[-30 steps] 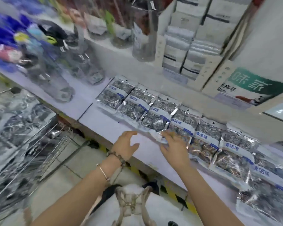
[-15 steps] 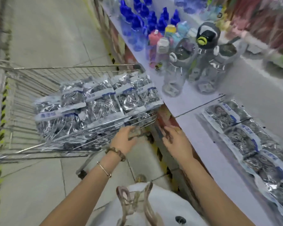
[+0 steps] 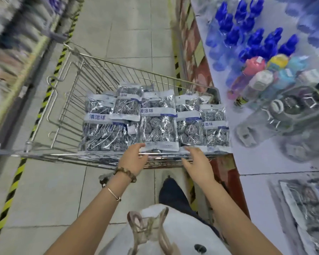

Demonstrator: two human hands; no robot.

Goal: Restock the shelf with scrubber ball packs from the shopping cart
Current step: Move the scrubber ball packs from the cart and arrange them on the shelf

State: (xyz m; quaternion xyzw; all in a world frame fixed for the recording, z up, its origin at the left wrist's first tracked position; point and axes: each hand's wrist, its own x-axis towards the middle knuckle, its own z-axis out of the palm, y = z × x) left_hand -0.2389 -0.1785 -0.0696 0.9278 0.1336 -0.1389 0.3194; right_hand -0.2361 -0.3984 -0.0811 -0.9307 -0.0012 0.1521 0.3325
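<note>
A wire shopping cart [image 3: 92, 76] stands in the aisle ahead of me, holding several clear packs of steel scrubber balls with blue and white labels. The middle scrubber ball pack [image 3: 158, 124] lies on top at the cart's near edge. My left hand [image 3: 133, 159] touches that pack's lower left corner, fingers spread, not closed on it. My right hand [image 3: 197, 164] hovers open by the pack's lower right corner, next to a neighbouring pack [image 3: 190, 129]. On the white shelf [image 3: 261, 190] at right, a stocked scrubber ball pack [image 3: 306, 205] shows at the lower right.
Clear water bottles [image 3: 293, 115] and blue-capped bottles [image 3: 254, 35] crowd the shelf beyond the packs. The shelf's red front edge [image 3: 221, 168] sits right beside the cart. Yellow-black floor tape [image 3: 11, 188] runs along the left. Another blurred shelving unit [image 3: 17, 34] lines the left side.
My view swung left from the shelf to the cart. Both hands left the row of packs on the shelf and now reach the top pack at the cart's near edge.
</note>
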